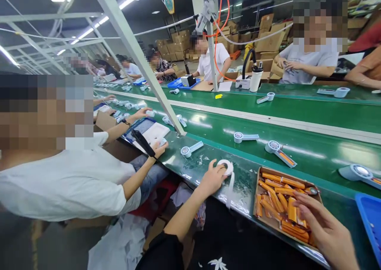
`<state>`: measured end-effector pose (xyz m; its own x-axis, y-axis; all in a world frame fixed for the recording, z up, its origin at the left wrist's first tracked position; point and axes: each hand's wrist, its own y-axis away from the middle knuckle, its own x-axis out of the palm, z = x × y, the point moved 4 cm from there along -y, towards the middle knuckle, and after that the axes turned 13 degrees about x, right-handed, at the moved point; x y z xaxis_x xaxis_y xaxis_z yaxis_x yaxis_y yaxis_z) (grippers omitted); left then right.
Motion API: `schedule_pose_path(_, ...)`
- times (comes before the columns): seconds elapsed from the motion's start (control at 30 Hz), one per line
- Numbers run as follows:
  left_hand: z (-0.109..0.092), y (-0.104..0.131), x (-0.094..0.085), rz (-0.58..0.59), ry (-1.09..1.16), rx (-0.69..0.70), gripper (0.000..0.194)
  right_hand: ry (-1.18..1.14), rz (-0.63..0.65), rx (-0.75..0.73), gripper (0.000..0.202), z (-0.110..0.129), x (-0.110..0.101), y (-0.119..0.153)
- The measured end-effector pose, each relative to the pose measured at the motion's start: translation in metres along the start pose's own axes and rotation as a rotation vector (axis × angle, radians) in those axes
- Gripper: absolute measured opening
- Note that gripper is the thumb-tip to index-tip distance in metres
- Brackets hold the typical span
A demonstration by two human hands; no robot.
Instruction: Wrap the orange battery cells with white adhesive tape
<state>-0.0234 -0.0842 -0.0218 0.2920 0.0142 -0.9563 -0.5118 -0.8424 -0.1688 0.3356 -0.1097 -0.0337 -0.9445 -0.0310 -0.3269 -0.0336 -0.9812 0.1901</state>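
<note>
In my left hand point(212, 178) is a roll of white tape point(229, 167), gripped at its near side by my fingers and thumb. A loose strip of the tape hangs down over the bench edge. My right hand point(330, 226) reaches into a shallow cardboard box point(258, 190) of orange-wrapped cylindrical batteries point(275, 200). Its fingers and thumb are stretched apart, the tips close to one battery point(292, 210); whether they touch it is unclear. On the belt beyond lies a light-blue handheld fan body point(278, 153) with an orange battery in its open handle.
More fan bodies point(245, 137) lie along the green conveyor point(208, 121). A blue tray point(367, 222) stands at the right edge. A co-worker in a white shirt point(68, 186) sits close on my left, beside a slanted metal post point(143, 59). Other people work across the belt.
</note>
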Motion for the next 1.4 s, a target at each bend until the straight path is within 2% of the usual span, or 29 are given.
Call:
schedule_pose_path(0.1, -0.055, -0.016, -0.025, -0.139, 0.064, 0.276, 0.025, -0.143, 0.399, 0.119, 0.057, 0.037, 0.063, 0.014)
schedule_pose_path(0.17, -0.072, -0.014, -0.038, -0.207, 0.114, 0.403, 0.024, -0.114, 0.581, 0.114, 0.040, 0.052, 0.090, 0.026)
schedule_pose_path(0.2, -0.070, -0.011, -0.043, -0.247, 0.130, 0.422, 0.022, -0.086, 0.595, 0.099, 0.030, 0.056, 0.096, 0.030)
schedule_pose_path(0.27, -0.047, -0.004, -0.042, -0.334, 0.148, 0.370, 0.019, 0.039, 0.672, 0.029, 0.030, 0.061, 0.099, 0.037)
schedule_pose_path(0.4, 0.012, 0.015, -0.012, -0.400, 0.191, 0.134, 0.021, 0.435, 0.891, -0.178, 0.026, 0.065, 0.085, 0.043)
schedule_pose_path(0.43, 0.019, 0.020, -0.004, -0.402, 0.210, 0.085, 0.022, 0.504, 0.871, -0.208, 0.025, 0.066, 0.078, 0.037)
schedule_pose_path(0.47, 0.022, 0.023, 0.003, -0.405, 0.226, 0.051, 0.022, 0.558, 0.792, -0.221, 0.026, 0.066, 0.072, 0.027)
schedule_pose_path(0.5, 0.020, 0.025, 0.008, -0.409, 0.237, 0.038, 0.022, 0.609, 0.661, -0.218, 0.028, 0.067, 0.066, 0.012)
schedule_pose_path(0.57, 0.007, 0.023, 0.012, -0.415, 0.242, 0.062, 0.021, 0.755, 0.350, -0.203, 0.033, 0.066, 0.057, -0.023)
schedule_pose_path(0.63, -0.011, 0.014, 0.014, -0.423, 0.238, 0.112, 0.019, 0.951, 0.169, -0.222, 0.033, 0.062, 0.058, -0.053)
schedule_pose_path(0.73, -0.034, -0.004, 0.014, -0.409, 0.236, 0.194, 0.020, 1.163, 0.142, -0.260, 0.030, 0.053, 0.072, -0.081)
schedule_pose_path(0.83, -0.049, -0.016, 0.012, -0.380, 0.214, 0.287, 0.022, 1.179, 0.157, -0.277, 0.029, 0.046, 0.076, -0.087)
schedule_pose_path(0.9, -0.056, -0.019, 0.009, -0.349, 0.177, 0.356, 0.026, 1.024, 0.200, -0.261, 0.025, 0.048, 0.070, -0.083)
schedule_pose_path(1.0, -0.060, -0.019, 0.002, -0.275, 0.111, 0.398, 0.036, 0.568, 0.220, -0.154, 0.026, 0.058, 0.052, -0.070)
schedule_pose_path(1.07, -0.061, -0.019, -0.003, -0.232, 0.084, 0.399, 0.041, 0.258, 0.209, -0.071, 0.033, 0.065, 0.040, -0.059)
schedule_pose_path(1.13, -0.064, -0.020, -0.007, -0.195, 0.070, 0.418, 0.044, 0.094, 0.232, -0.007, 0.042, 0.069, 0.036, -0.049)
schedule_pose_path(1.23, -0.071, -0.024, -0.011, -0.156, 0.028, 0.458, 0.043, 0.045, 0.299, 0.070, 0.047, 0.065, 0.042, -0.040)
schedule_pose_path(1.3, -0.077, -0.029, -0.014, -0.157, -0.006, 0.469, 0.042, -0.063, 0.294, 0.147, 0.046, 0.058, 0.048, -0.040)
schedule_pose_path(1.4, -0.089, -0.038, -0.017, -0.227, -0.037, 0.465, 0.034, -0.433, 0.158, 0.245, 0.047, 0.050, 0.061, -0.039)
